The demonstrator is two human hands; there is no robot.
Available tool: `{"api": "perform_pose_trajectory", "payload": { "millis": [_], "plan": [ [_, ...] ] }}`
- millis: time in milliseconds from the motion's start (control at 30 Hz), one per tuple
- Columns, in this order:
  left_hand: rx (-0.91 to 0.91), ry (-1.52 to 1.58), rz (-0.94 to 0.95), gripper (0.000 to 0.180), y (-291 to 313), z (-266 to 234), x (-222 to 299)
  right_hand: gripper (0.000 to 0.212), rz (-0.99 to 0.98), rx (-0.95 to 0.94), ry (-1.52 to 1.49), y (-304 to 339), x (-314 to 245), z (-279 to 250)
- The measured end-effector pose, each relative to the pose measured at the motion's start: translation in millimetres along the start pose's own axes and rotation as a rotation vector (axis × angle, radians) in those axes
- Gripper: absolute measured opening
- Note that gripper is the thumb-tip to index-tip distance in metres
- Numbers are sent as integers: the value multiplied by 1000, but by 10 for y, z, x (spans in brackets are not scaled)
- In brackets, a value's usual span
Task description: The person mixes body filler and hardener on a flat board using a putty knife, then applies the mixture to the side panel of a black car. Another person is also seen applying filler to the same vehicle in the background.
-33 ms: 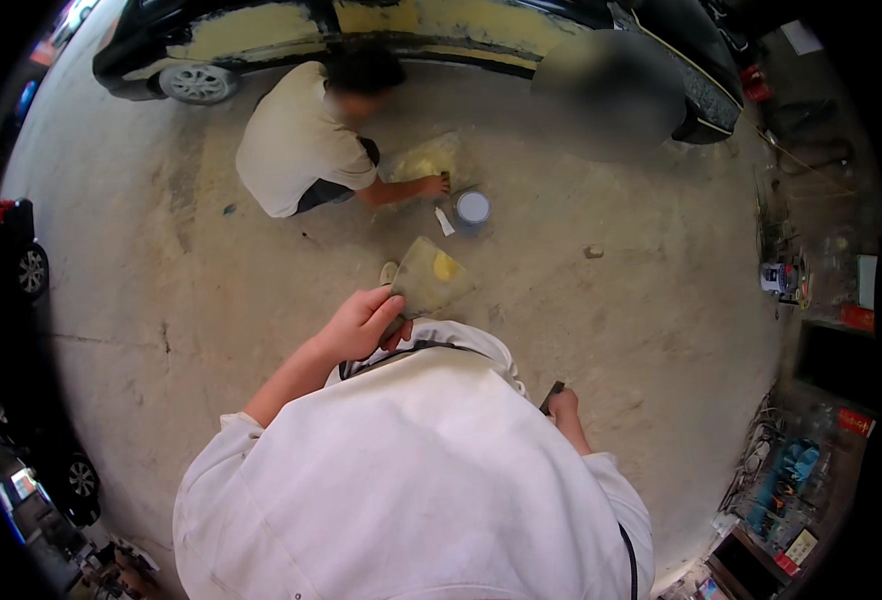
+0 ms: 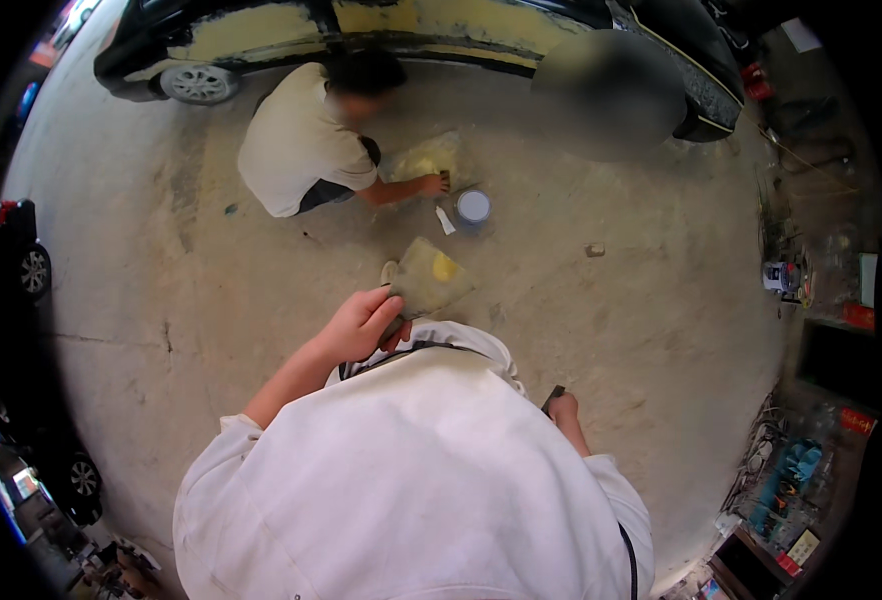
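In front of my body my left hand is closed around the lower left edge of a putty board. A lump of yellow putty sits on the board's upper part. Low at my right side, my right hand grips a dark flat tool; its kind I cannot make out. Beyond the board, a white tube lies on the floor beside a round can with a pale top. A second board smeared with yellow putty lies near a squatting person's hand, which holds a small dark piece.
The squatting person is ahead of me to the left. Behind them stands a dark car with yellow filler on its side. A small block lies on the concrete floor. Clutter and teal items line the right edge.
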State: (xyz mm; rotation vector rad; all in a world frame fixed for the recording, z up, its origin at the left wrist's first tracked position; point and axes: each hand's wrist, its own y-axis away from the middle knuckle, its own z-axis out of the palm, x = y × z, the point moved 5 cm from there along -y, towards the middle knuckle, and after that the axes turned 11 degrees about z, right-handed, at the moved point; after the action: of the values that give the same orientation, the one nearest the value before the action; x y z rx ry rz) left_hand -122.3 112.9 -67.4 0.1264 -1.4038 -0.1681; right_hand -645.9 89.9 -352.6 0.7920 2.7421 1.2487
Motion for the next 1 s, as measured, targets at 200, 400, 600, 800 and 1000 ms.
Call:
{"api": "perform_pose_trajectory", "payload": {
  "millis": [200, 400, 600, 800, 1000],
  "plan": [
    [144, 53, -46, 27, 169, 456, -107, 31, -21, 56, -138, -178, 378, 182],
    [189, 11, -33, 27, 362, 828, -278, 36, -226, 172, -280, -400, -11, -87],
    [307, -14, 2, 28, 506, 1038, -414, 40, -313, 185, -272, -447, -94, -209],
    [357, 91, 44, 29, 594, 1145, -514, 42, -271, 108, -248, -555, 308, 174],
    [363, 67, 58, 30, 628, 1177, -554, 38, -164, 67, -266, -690, 652, 445]
  ]
}}
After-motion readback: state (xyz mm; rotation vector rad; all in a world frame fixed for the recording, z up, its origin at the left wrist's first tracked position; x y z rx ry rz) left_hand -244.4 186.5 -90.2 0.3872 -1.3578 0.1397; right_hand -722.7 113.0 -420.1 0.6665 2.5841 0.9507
